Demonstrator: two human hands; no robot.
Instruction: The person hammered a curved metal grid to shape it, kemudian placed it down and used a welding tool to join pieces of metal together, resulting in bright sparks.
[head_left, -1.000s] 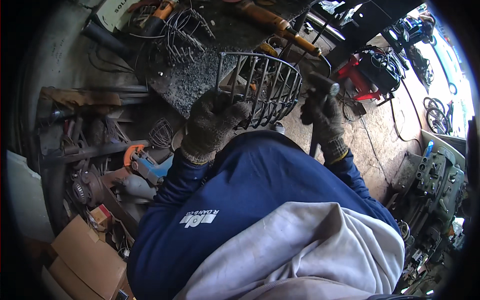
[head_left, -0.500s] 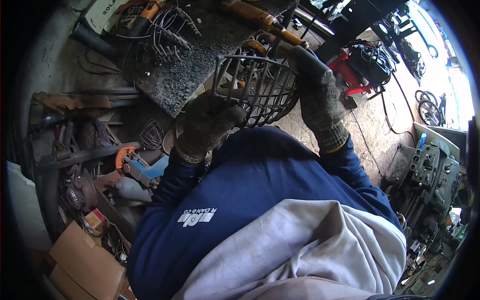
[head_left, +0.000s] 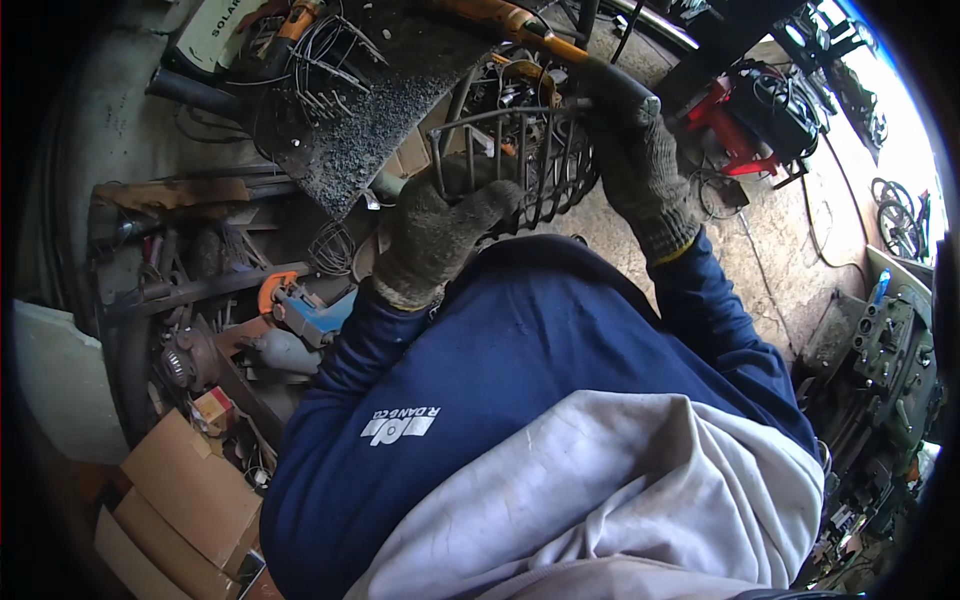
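Between my gloved hands is a dark metal basket (head_left: 568, 165) of welded bars, held up in front of my body. My left hand (head_left: 440, 235), in a dirty grey knitted glove, is closed on its left side with the thumb lying across the bars. On the opposite side my right hand (head_left: 640, 165), gloved alike, grips the basket near its rim; its fingertips are partly hidden. Just beyond the basket stands a workbench (head_left: 345, 165) strewn with dark grit. An orange-handled tool (head_left: 500, 18) lies at the bench's far side, close to my right hand.
Cut wire pieces (head_left: 335, 85) lie on the bench. At left are a blue-and-orange tool (head_left: 312, 308), a small wire cage (head_left: 333, 247) and a cardboard box (head_left: 190, 485). A red-and-black machine (head_left: 740, 125) with cables sits on the floor at right, near a heavy green-grey machine (head_left: 890, 345).
The basket has tilted a little between my hands. My left hand has shifted right and up along its side, while the right keeps its grip. The whole view has swung slightly.
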